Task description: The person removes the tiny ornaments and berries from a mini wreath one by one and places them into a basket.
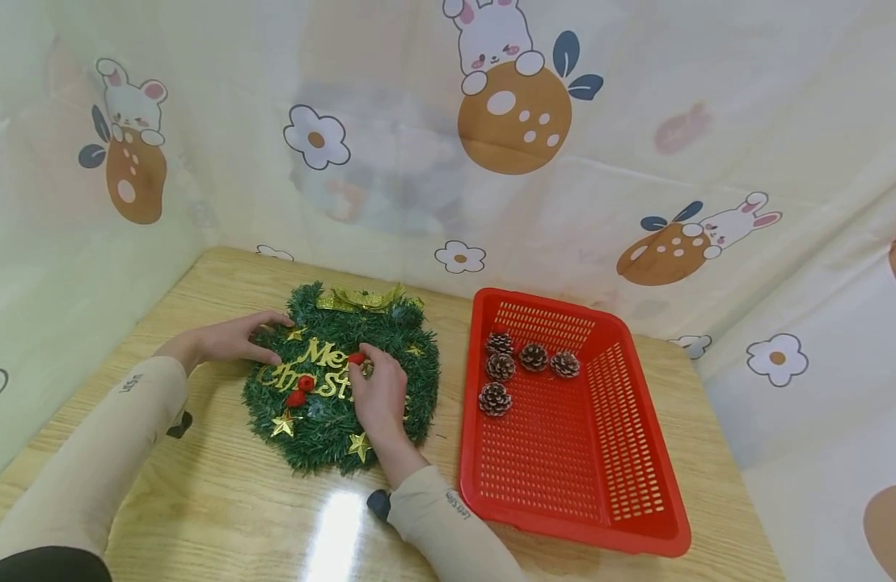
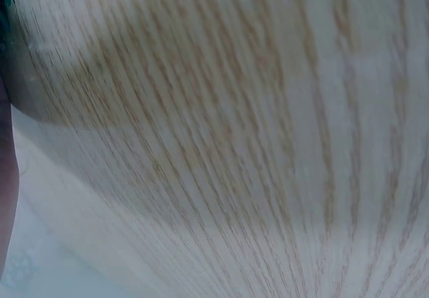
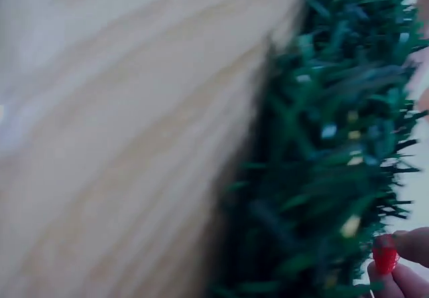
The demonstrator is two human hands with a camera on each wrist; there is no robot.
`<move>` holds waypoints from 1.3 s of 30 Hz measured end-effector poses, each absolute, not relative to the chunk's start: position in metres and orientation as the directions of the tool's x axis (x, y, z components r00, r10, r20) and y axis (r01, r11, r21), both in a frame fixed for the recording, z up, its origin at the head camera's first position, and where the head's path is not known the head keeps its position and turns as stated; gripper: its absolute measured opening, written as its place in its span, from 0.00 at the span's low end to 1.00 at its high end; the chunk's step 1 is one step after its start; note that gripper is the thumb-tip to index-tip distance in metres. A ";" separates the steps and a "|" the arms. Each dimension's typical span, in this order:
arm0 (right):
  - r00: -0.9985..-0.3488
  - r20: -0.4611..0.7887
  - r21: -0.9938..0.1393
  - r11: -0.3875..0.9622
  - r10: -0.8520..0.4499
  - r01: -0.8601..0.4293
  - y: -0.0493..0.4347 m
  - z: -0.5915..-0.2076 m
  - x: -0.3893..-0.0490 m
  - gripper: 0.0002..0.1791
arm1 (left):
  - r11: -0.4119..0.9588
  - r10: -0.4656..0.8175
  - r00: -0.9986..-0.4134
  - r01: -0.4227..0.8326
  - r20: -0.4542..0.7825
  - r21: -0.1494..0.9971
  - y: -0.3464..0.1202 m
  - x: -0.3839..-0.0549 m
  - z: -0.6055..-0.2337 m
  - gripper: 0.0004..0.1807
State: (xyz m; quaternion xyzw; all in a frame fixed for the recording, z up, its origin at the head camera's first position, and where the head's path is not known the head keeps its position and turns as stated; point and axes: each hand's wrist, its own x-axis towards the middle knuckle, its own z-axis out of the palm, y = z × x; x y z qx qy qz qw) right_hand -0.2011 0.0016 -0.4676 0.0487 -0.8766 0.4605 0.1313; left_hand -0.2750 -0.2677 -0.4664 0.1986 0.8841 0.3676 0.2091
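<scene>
A green Christmas wreath (image 1: 313, 444) lies on the table, with gold "Merry Christmas" lettering (image 1: 331, 381), gold stars (image 1: 359, 446) and a gold bow (image 1: 361, 300). My left hand (image 1: 233, 337) holds the wreath's left edge, fingers and thumb spread over the foliage. Between thumb and fingertips, my right hand (image 1: 378, 392) pinches a small red ball ornament (image 1: 357, 358) over the lettering, partly covering the letters. In the right wrist view the red ball (image 3: 385, 254) shows between the fingertips, beside the foliage. Two more red balls (image 1: 301, 391) sit at the lettering's lower left.
A red plastic basket (image 1: 637, 436) stands right of the wreath, with several pine cones (image 1: 495, 399) in its left and back part. Below is a wood-grain table (image 1: 237, 517). A printed curtain (image 1: 390, 202) hangs behind and at both sides.
</scene>
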 end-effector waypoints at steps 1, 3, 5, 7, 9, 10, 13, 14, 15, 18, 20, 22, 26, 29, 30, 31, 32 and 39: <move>-0.962 0.273 -0.797 0.567 0.031 -0.208 0.001 -0.466 -0.200 0.18 | 0.649 0.506 -0.833 0.197 -0.224 0.735 -0.268 -0.275 -0.466 0.40; -0.964 0.266 -0.805 0.555 0.023 -0.209 0.000 -0.460 -0.199 0.19 | 0.648 0.509 -0.831 0.198 -0.224 0.735 -0.268 -0.275 -0.467 0.40; -0.967 0.254 -0.820 0.535 0.017 -0.206 -0.001 -0.453 -0.197 0.19 | 0.646 0.509 -0.831 0.197 -0.224 0.737 -0.268 -0.275 -0.467 0.40; -0.970 0.243 -0.834 0.512 0.011 -0.203 -0.002 -0.445 -0.195 0.19 | 0.644 0.508 -0.832 0.195 -0.222 0.740 -0.268 -0.275 -0.467 0.39; -0.973 0.229 -0.850 0.490 0.011 -0.194 -0.002 -0.436 -0.194 0.19 | 0.645 0.507 -0.833 0.195 -0.222 0.739 -0.269 -0.275 -0.468 0.39; -0.976 0.219 -0.860 0.475 0.016 -0.185 -0.002 -0.432 -0.193 0.19 | 0.643 0.507 -0.833 0.194 -0.222 0.741 -0.268 -0.276 -0.468 0.39; -0.983 0.180 -0.893 0.424 0.023 -0.153 -0.001 -0.419 -0.193 0.19 | 0.641 0.509 -0.832 0.194 -0.222 0.742 -0.268 -0.276 -0.467 0.39; -0.985 0.170 -0.901 0.409 0.025 -0.145 0.000 -0.415 -0.194 0.19 | 0.640 0.510 -0.831 0.194 -0.222 0.743 -0.268 -0.276 -0.467 0.39; -0.987 0.160 -0.907 0.397 0.024 -0.137 0.001 -0.411 -0.194 0.19 | 0.639 0.511 -0.830 0.194 -0.223 0.744 -0.268 -0.276 -0.467 0.40; -0.990 0.140 -0.924 0.362 0.028 -0.121 0.003 -0.400 -0.196 0.20 | 0.638 0.511 -0.829 0.191 -0.225 0.746 -0.268 -0.275 -0.466 0.39; -0.989 0.144 -0.926 0.356 0.031 -0.124 0.006 -0.393 -0.198 0.20 | 0.639 0.511 -0.829 0.190 -0.226 0.745 -0.268 -0.275 -0.466 0.39; -0.988 0.147 -0.930 0.345 0.039 -0.125 0.009 -0.387 -0.200 0.20 | 0.640 0.511 -0.829 0.191 -0.227 0.744 -0.268 -0.275 -0.466 0.40; -0.991 0.124 -0.944 0.314 0.046 -0.104 0.018 -0.376 -0.208 0.20 | 0.643 0.510 -0.829 0.190 -0.229 0.742 -0.268 -0.274 -0.466 0.40; -0.995 0.089 -0.956 0.284 0.053 -0.070 0.026 -0.368 -0.215 0.20 | 0.642 0.509 -0.829 0.186 -0.232 0.743 -0.269 -0.274 -0.465 0.40; -0.995 0.081 -0.959 0.276 0.058 -0.062 0.029 -0.365 -0.217 0.21 | 0.640 0.510 -0.828 0.184 -0.233 0.746 -0.269 -0.274 -0.465 0.40; -0.995 0.080 -0.962 0.266 0.060 -0.061 0.032 -0.363 -0.220 0.21 | 0.639 0.510 -0.828 0.182 -0.234 0.747 -0.268 -0.274 -0.464 0.40; -0.995 0.082 -0.963 0.263 0.065 -0.062 0.036 -0.360 -0.222 0.21 | 0.637 0.512 -0.826 0.182 -0.235 0.749 -0.268 -0.274 -0.464 0.39; -0.990 0.090 -0.969 0.240 0.108 -0.062 0.069 -0.343 -0.239 0.21 | 0.639 0.508 -0.828 0.178 -0.237 0.749 -0.268 -0.274 -0.463 0.39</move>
